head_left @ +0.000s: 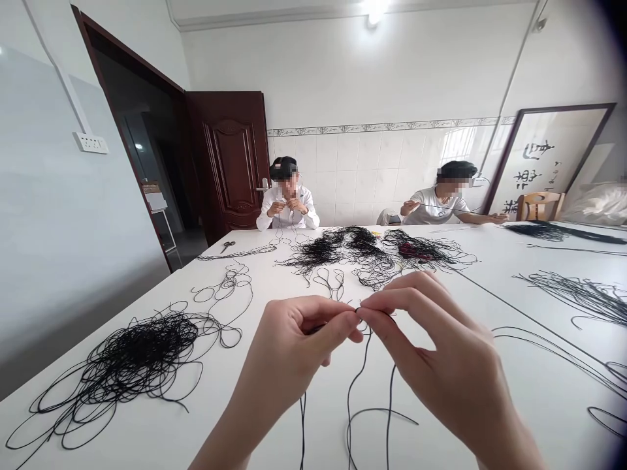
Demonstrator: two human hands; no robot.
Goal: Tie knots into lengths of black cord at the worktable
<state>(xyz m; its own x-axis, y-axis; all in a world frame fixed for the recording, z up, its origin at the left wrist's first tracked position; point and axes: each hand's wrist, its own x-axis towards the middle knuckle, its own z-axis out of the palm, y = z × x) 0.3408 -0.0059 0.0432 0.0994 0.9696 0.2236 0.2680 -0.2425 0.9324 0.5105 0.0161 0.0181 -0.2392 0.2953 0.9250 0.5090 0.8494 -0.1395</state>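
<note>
My left hand (289,352) and my right hand (441,352) meet above a white table (274,431), each pinching a thin black cord (366,372) between thumb and fingers. Their fingertips nearly touch at the pinch. Loose ends of the cord hang down and curl onto the table below my hands. A large tangled heap of black cord (127,359) lies to the left of my left hand. Another dense tangle of black cord (353,251) lies beyond my hands, with a dark red bundle (411,250) in it.
Two co-workers (287,196) sit at the far side, and one further right (441,199) draws out a cord. Scissors (228,246) lie near the far left edge. Combed black cords (578,294) lie on the right. A dark wooden door (230,156) stands open behind.
</note>
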